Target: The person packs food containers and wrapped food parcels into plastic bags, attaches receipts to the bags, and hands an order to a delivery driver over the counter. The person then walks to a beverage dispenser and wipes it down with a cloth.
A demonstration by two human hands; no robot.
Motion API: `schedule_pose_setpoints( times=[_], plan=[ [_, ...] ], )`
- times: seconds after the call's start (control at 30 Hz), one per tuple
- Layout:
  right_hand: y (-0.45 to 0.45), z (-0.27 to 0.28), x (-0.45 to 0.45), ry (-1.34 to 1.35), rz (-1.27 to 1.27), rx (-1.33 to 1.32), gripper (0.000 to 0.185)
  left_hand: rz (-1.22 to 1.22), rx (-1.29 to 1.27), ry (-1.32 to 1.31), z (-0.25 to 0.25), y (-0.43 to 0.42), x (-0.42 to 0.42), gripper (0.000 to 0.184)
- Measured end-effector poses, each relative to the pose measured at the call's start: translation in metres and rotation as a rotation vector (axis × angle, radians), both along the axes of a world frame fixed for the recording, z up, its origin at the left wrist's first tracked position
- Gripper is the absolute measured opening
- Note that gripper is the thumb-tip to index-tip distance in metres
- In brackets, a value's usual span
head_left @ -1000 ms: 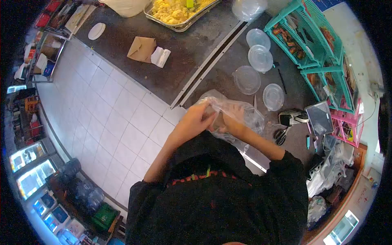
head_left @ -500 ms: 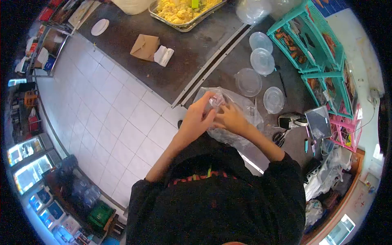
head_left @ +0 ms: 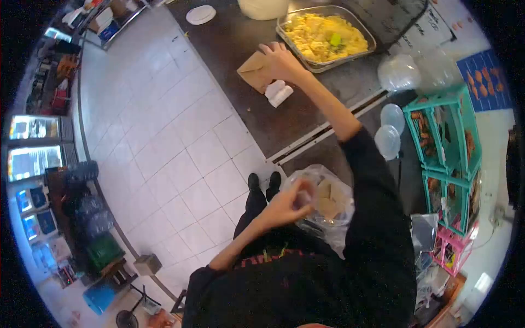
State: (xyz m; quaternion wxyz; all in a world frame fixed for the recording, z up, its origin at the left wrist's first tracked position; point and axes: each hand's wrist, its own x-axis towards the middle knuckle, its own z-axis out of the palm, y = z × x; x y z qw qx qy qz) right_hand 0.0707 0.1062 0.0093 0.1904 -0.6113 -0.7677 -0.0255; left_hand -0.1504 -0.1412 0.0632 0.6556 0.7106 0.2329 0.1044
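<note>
A clear plastic bag [head_left: 345, 203] lies in front of my body, with a brown folded paper packet [head_left: 328, 198] showing in it. At the bag's left side, my left hand [head_left: 290, 205] has its fingers curled round the bag's edge, slightly smeared by motion. Across the dark table, my right hand [head_left: 281, 63] reaches out to another brown paper packet [head_left: 253, 72]. Its fingers bend over that packet's right end and grip it. Two small white rolls or bundles [head_left: 279, 93] lie just below this packet, near my right wrist.
A metal tray of yellow food [head_left: 325, 38] with a green handle stands beyond my right hand. Clear round lids [head_left: 388, 141] lie to the right, by teal baskets [head_left: 444, 136]. A white round stack [head_left: 200, 15] sits at the far table edge. Tiled floor [head_left: 180, 136] lies left.
My right hand has left the plastic bag and reached out to the brown packet on the table. My left hand stays by the bag. The view has turned; a packet now shows in the bag.
</note>
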Motion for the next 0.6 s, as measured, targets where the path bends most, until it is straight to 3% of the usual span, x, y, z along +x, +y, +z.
schedule_pose_setpoints(
  times=[0.03,0.13,0.3,0.37,0.4,0.43,0.5,0.57,0.6],
  plan=[
    [0.015,-0.018,-0.012,0.020,-0.190,-0.085,0.086,0.005,-0.021,-0.047,0.004,0.000,-0.003,0.046],
    [0.030,-0.040,-0.037,-0.003,-0.299,-0.417,0.115,0.063,-0.022,-0.112,0.033,0.002,-0.012,0.037],
    [0.010,0.008,-0.014,-0.044,-0.316,-0.250,0.112,0.049,-0.065,-0.047,0.038,0.009,-0.020,0.026],
    [-0.029,0.066,0.002,0.057,-0.277,-0.216,0.109,0.009,-0.086,0.004,0.049,0.013,-0.019,0.026],
    [-0.054,0.096,0.010,0.091,-0.264,-0.247,0.107,0.038,-0.357,-0.031,0.045,0.013,-0.017,0.022],
    [-0.084,0.124,0.018,0.127,-0.256,-0.282,0.105,0.115,-0.317,-0.044,0.036,0.010,-0.015,0.022],
    [-0.159,0.172,0.037,0.306,-0.031,-0.198,0.103,0.265,-0.243,-0.070,0.018,0.005,-0.006,0.023],
    [-0.236,0.226,0.036,0.711,0.048,-0.532,0.104,0.220,-0.456,-0.155,0.038,0.012,0.009,0.027],
    [-0.269,0.231,0.030,0.871,0.140,-0.540,0.105,0.203,-0.560,-0.199,0.046,0.015,0.017,0.030]
  ],
)
